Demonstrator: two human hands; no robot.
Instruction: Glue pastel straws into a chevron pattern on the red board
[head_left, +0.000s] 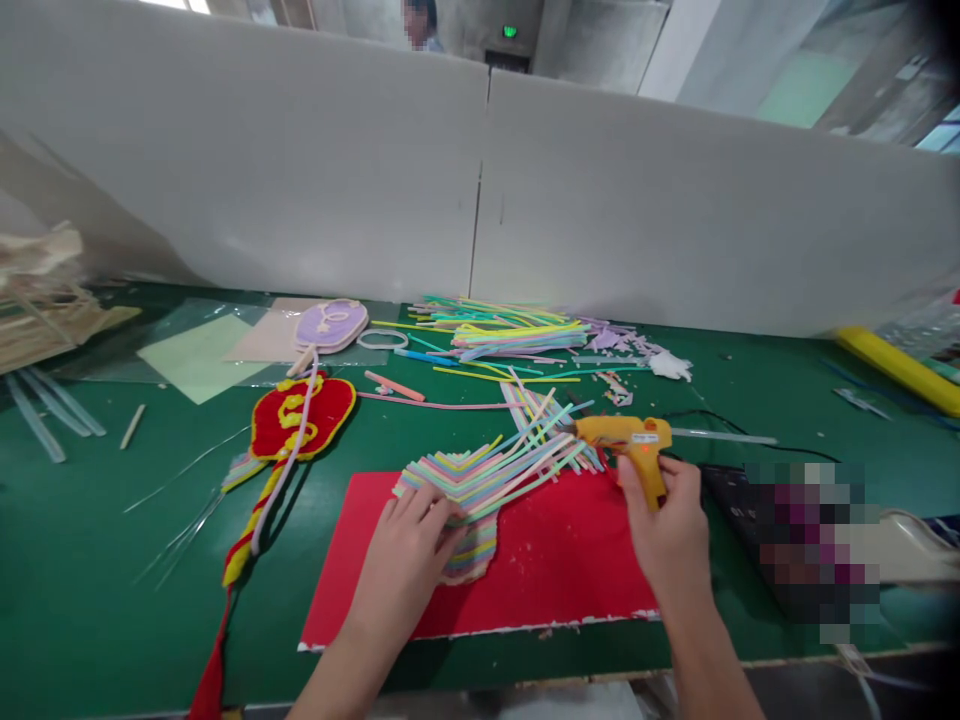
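My right hand (667, 515) is wrapped round the handle of a yellow hot glue gun (626, 432), a clear glue stick poking out of its back. The gun's nozzle points left, close to a loose criss-cross of thin pastel strips (536, 410). My left hand (420, 530) has its fingers bent, with thumb and fingertips closed on a striped piece of pastel strips (457, 470) laid in a V pattern. Loose ends of this piece stretch right towards the nozzle. Both lie over a red board (555, 570), and the fingertips partly hide the striped piece.
Left of the board lies a red and yellow fan-shaped ornament (302, 415) with a tassel. Behind it is a purple fan-shaped piece (330, 325). Bundled coloured strips (517, 335) and scraps lie by the grey partition (637, 200). A dark, partly blurred device (739, 510) sits at right.
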